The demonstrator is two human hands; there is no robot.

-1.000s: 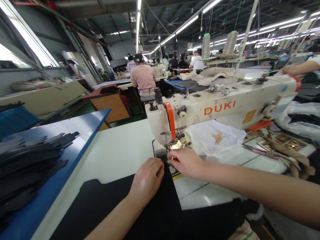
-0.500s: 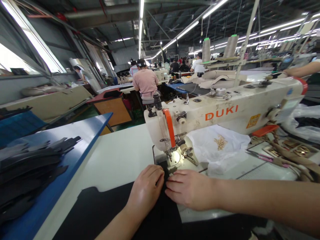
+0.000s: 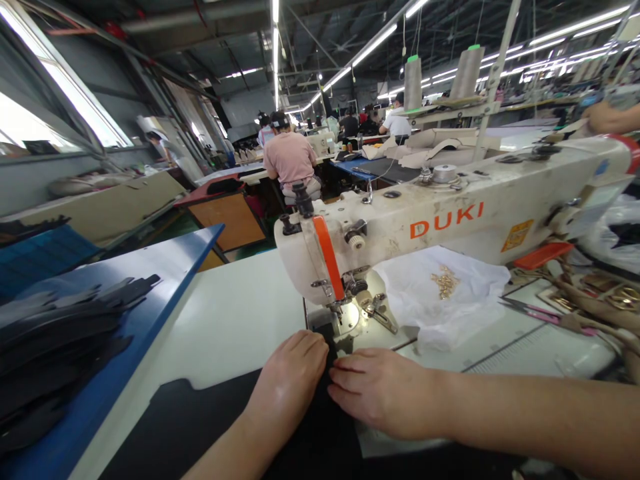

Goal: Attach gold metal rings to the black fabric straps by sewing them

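A black fabric piece (image 3: 200,420) lies on the white table (image 3: 235,313), its far end reaching under the presser foot (image 3: 336,319) of a cream DUKI sewing machine (image 3: 450,207). My left hand (image 3: 293,383) rests on the fabric with its fingers curled, just in front of the foot. My right hand (image 3: 380,393) lies flat on the fabric's right edge, fingertips touching the left hand's. Whether either hand pinches the fabric is hidden.
A blue tray (image 3: 150,287) at the left carries several black cut pieces (image 3: 55,347). Behind the needle lies a white plastic bag (image 3: 440,293) with small gold fittings (image 3: 445,280). Scissors (image 3: 530,310) and tan straps lie at the right. Other people sit working at machines further back.
My right hand has drawn back from the presser foot and laid itself flat on the fabric beside the left hand. The view has shifted slightly downward and closer.
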